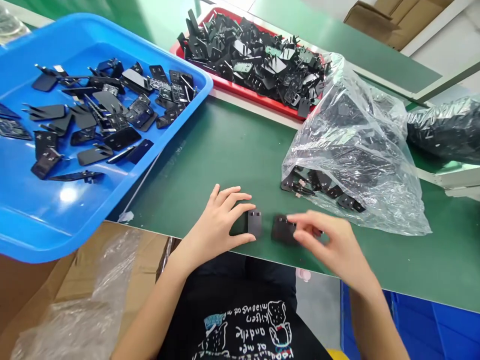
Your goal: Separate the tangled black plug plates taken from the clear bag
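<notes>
On the green tabletop in front of me lies a small black plastic plate [254,225] with two small raised bits near its top edge. My left hand [221,220] is beside it, fingers spread, with the index finger and thumb close to its left side. A second black plate [284,230], smeared by motion, is just to the right. The thumb and index finger of my right hand [332,242] are closed on its right edge. A small dark thing shows under the right fingers, too unclear to name.
A blue tray [187,122] at left holds several black plates with pins. Behind, a red tray [258,95] is heaped with similar parts. A clear plastic bag [360,165] with black parts lies at right. The green table's [232,140] front edge runs just before my body.
</notes>
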`<state>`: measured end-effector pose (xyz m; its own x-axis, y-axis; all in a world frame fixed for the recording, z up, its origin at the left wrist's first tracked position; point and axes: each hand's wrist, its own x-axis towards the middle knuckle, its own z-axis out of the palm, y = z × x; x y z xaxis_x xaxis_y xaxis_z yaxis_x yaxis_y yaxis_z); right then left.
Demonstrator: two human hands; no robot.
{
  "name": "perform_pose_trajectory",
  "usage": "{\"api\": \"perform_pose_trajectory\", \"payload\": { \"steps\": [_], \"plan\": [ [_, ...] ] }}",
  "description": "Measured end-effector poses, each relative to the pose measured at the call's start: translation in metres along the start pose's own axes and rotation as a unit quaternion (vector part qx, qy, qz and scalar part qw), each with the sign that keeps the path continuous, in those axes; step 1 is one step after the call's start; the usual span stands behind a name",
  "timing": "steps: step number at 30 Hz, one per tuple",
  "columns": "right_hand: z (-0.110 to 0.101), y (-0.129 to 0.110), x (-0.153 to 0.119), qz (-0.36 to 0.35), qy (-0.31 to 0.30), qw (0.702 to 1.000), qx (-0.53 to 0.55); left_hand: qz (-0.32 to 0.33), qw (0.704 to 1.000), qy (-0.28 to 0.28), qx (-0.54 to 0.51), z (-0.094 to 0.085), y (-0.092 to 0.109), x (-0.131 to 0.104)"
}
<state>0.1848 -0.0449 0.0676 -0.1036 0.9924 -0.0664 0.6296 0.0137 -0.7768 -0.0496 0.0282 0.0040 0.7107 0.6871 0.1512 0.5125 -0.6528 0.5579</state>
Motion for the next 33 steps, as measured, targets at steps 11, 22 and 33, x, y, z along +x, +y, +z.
{"api": "perform_pose_trajectory", "payload": {
  "steps": [11,22,33],
  "plan": [
    [0.043,-0.001,-0.062,0.109,0.066,0.926,0.356,0.118,0.985,0.065,-0.112,-0.011,0.059,0.010],
    [0.047,0.000,-0.076,0.098,0.143,0.890,0.422,0.093,0.957,0.077,-0.262,0.021,0.071,0.006],
    [0.057,-0.005,-0.080,0.114,0.151,0.857,0.479,0.072,0.927,0.119,-0.349,0.032,0.076,0.003]
  ]
}}
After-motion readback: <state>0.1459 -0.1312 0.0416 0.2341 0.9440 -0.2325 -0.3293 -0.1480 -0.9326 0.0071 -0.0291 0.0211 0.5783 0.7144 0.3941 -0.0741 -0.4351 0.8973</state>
